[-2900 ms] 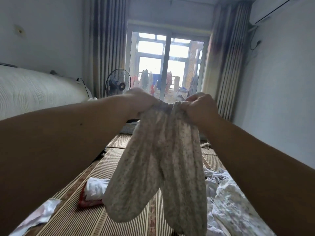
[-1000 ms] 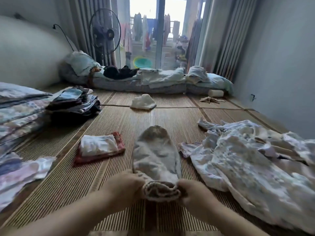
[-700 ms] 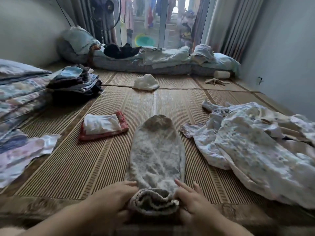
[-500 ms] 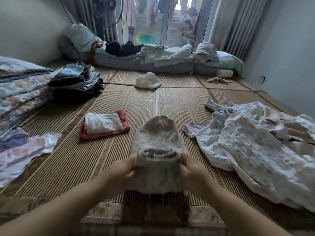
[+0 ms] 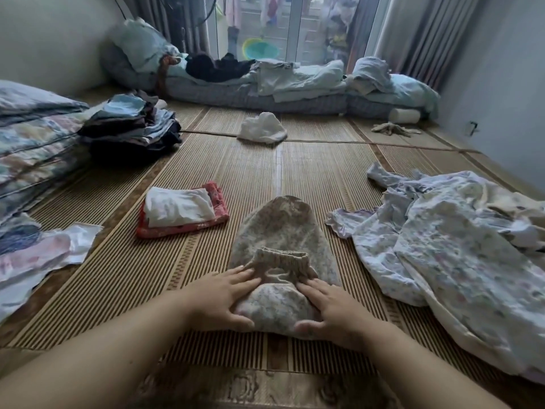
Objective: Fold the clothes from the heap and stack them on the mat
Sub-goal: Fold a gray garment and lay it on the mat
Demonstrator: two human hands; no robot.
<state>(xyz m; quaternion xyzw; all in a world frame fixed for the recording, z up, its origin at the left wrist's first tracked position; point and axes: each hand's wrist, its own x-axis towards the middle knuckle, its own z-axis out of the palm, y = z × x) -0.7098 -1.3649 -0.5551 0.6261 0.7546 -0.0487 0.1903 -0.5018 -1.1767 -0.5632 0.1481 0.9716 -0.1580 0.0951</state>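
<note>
Near 6 o'clock on the mat, left hand and right hand press flat on the folded trousers — fingers spread; heap at 3 o'clock.

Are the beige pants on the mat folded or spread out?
Folded once: the waistband lies doubled onto the pants, and the left hand and right hand press the fold.

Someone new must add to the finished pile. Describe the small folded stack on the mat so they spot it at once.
Start from the striped woven mat covering the floor. Just left of the speckled beige garment at its middle lies the small folded stack: a white piece on a red floral one, unlike the taller dark pile behind.
</note>
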